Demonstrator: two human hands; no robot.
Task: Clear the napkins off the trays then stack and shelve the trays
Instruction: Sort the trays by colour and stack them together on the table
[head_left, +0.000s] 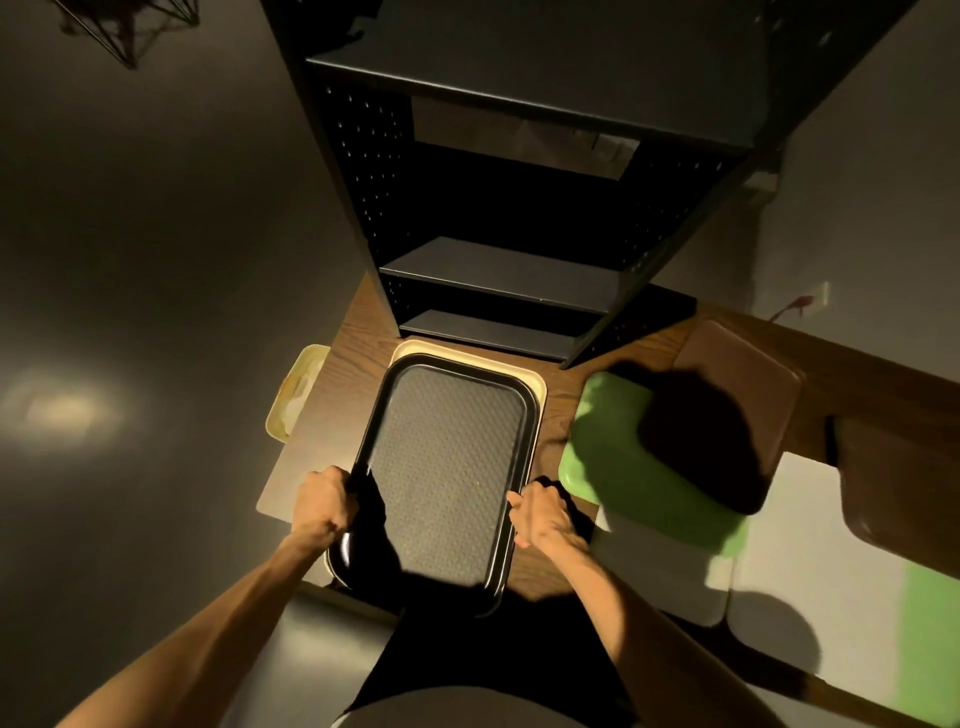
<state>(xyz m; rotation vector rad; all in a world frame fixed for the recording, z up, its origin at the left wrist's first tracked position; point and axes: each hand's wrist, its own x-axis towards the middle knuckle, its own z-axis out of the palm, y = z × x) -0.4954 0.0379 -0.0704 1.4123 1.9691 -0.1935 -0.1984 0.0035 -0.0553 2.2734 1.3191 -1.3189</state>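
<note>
A black tray (447, 467) with a textured floor lies on top of a cream tray (535, 384), whose rim shows along the far and right sides. My left hand (324, 506) grips the black tray's left rim near its front corner. My right hand (543, 514) grips the right rim opposite. A green tray (608, 467) lies to the right on the table, partly under a dark shadow. A brown tray (743, 374) sits beyond it. No napkin shows on the black tray.
A dark metal shelf unit (498, 270) with several shelves stands on the wooden table (358, 332) just beyond the trays. A pale yellow-green bin (296, 392) with something pale inside hangs at the table's left edge. White and green surfaces (810, 561) lie at the right.
</note>
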